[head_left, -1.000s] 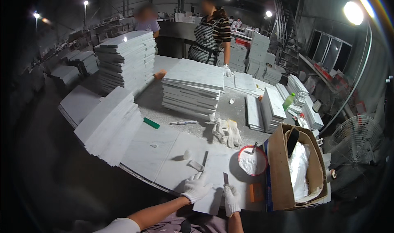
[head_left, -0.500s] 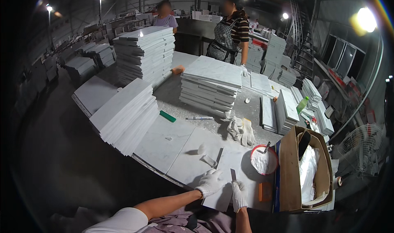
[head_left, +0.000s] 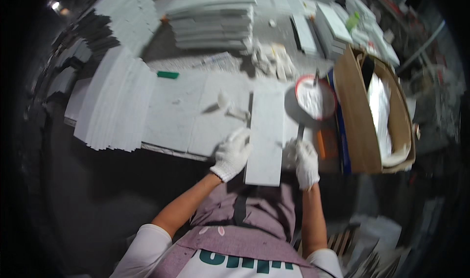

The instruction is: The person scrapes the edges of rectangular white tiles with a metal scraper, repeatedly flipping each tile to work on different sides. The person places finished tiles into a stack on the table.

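Observation:
A long white marble tile (head_left: 266,136) lies in front of me, its near end sticking out past the table edge. My left hand (head_left: 233,155), in a white knit glove, grips the tile's left edge, fingers bent against it. My right hand (head_left: 305,163), gloved as well, is closed around a putty knife (head_left: 300,131) just right of the tile, blade pointing away from me. A red-rimmed bowl of white paste (head_left: 316,100) stands beyond it, with a tool handle sticking up at its far side. Two small whitish cups (head_left: 238,113) lie left of the tile.
On the right stand an orange block (head_left: 328,144) and an open cardboard box (head_left: 360,126) with white plastic inside. Loose white gloves (head_left: 275,62) and a green strip (head_left: 168,74) lie farther back. Tile stacks (head_left: 115,101) rise at the left and at the back (head_left: 215,23).
My view has tilted down, and the tile now lies straighter before me. My right hand with the putty knife has moved off the tile to its right; my left hand has shifted to the left edge.

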`<state>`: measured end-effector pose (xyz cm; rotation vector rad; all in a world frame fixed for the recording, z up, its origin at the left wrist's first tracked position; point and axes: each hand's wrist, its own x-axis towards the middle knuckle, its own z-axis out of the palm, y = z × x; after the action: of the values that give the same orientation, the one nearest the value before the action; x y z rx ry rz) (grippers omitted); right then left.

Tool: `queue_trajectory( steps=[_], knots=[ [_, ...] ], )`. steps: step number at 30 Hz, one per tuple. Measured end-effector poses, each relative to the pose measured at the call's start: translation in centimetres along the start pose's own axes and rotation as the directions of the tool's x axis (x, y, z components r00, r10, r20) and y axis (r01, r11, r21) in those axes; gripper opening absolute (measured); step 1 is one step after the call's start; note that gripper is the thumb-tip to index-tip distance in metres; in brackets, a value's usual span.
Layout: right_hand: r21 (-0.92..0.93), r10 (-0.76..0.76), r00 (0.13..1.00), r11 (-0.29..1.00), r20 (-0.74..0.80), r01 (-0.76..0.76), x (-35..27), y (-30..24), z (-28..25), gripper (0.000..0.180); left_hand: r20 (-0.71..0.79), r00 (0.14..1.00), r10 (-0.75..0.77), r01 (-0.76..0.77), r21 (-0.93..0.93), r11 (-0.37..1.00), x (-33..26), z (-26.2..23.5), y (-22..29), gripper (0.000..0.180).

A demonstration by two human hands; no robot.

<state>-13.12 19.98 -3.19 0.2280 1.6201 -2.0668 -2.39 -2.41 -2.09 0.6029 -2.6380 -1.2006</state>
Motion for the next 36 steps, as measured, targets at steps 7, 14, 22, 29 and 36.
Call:
queue_trajectory(
  steps=[7,14,22,29,36],
  knots=[
    [0.253,-0.108,0.994,0.961,-0.014,0.108,-0.8,0.5,-3.1,0.024,0.008,0.864,0.503,-0.481,0.309,0.821,-4.8,-0.2,0.5,0.049],
    [0.074,-0.082,0.996,0.994,-0.042,0.085,-0.9,0.9,-2.2,0.025,0.273,0.81,0.519,-0.584,0.306,0.752,-6.9,0.9,3.1,0.055],
    [0.053,-0.09,0.994,0.994,-0.068,0.094,-0.9,1.2,-2.4,0.023,0.312,0.71,0.631,-0.685,0.097,0.722,-5.9,1.6,3.4,0.048],
    [0.059,-0.096,0.994,0.993,-0.053,0.099,-0.9,1.1,-2.3,0.024,0.317,0.765,0.56,-0.629,0.553,0.546,1.1,2.6,0.9,0.058],
    [0.057,-0.091,0.994,0.994,-0.063,0.094,-0.8,1.5,-2.6,0.024,0.052,0.926,0.375,-0.358,0.441,0.823,-0.5,0.9,0.0,0.064]
  ],
)
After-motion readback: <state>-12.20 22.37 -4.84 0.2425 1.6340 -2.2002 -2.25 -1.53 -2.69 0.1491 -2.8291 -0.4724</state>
